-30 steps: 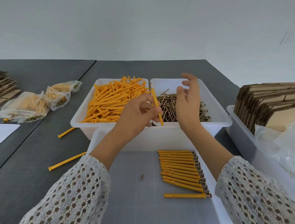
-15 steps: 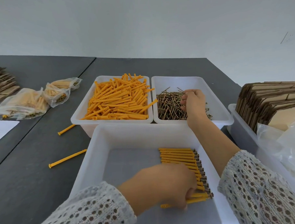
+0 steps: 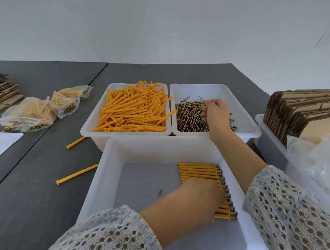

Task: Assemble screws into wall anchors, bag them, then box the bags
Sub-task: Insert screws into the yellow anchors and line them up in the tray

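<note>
My left hand point(image 3: 199, 197) lies on the lower part of a row of assembled orange anchors point(image 3: 198, 168) in the near white bin point(image 3: 109, 165); its fingertips are hidden under the hand. My right hand point(image 3: 215, 113) reaches into the far right bin point(image 3: 244, 110), its curled fingers pinching into the pile of brass screws point(image 3: 188, 116). To the left of that bin stands a bin point(image 3: 88, 128) full of loose orange anchors point(image 3: 133, 115). A small loose piece point(image 3: 160, 191) lies on the near bin's floor.
Two stray anchors point(image 3: 77, 174) point(image 3: 75, 143) lie on the dark table left of the bins. Filled plastic bags point(image 3: 27, 115) sit at the far left, near flat cardboard point(image 3: 2, 90) and a paper sheet point(image 3: 2, 143). At right, a bin point(image 3: 270, 139) holds folded cartons point(image 3: 301, 111) and plastic bags point(image 3: 324, 159).
My left hand carried an assembled anchor down from in front of the bins, laid it at the near end of the row, and now rests on it. My right hand dropped into the screws.
</note>
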The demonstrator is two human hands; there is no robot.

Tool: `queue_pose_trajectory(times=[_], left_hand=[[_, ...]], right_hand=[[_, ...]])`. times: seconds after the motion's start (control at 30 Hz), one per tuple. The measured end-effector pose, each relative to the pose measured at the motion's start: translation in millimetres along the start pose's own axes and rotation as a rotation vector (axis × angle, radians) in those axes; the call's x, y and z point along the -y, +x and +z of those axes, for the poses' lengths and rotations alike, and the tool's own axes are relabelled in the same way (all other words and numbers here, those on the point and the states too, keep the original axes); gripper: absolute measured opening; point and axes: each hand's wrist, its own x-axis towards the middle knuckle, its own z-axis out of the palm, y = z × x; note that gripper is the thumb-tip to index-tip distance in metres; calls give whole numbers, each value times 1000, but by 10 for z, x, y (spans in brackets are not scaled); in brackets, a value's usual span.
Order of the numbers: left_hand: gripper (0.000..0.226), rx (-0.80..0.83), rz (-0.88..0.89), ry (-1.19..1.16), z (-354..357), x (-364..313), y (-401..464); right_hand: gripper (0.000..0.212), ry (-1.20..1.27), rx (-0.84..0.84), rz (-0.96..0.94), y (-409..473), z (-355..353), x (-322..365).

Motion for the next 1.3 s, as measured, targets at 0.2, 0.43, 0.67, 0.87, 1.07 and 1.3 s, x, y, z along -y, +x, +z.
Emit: queue_pose_trajectory(times=[0.2,0.43,0.67,0.87,1.07,1.3], left_hand=[[18,-230,-8,59,194,-838,982],[33,-262,45,94,132,-829,951],[30,-627,-89,-11,-116,-563,865],[19,-1008,-335,-98,-222,-172,756],[8,-1188,-519,-62,-166,222,789],[21,-1102,-581,-37,-57,301,930]], right_hand=[[25,-43,5,-14,5,11,-10],[19,-376,63,-198,34,-6,-76],[19,-1156,184,-233,21,-145,-127],[26,-1251,332,-155,27,-127,-97],[24,-1256,413,-93,15,-127,-56],[17,-1291,468,-20,18,-100,-29]])
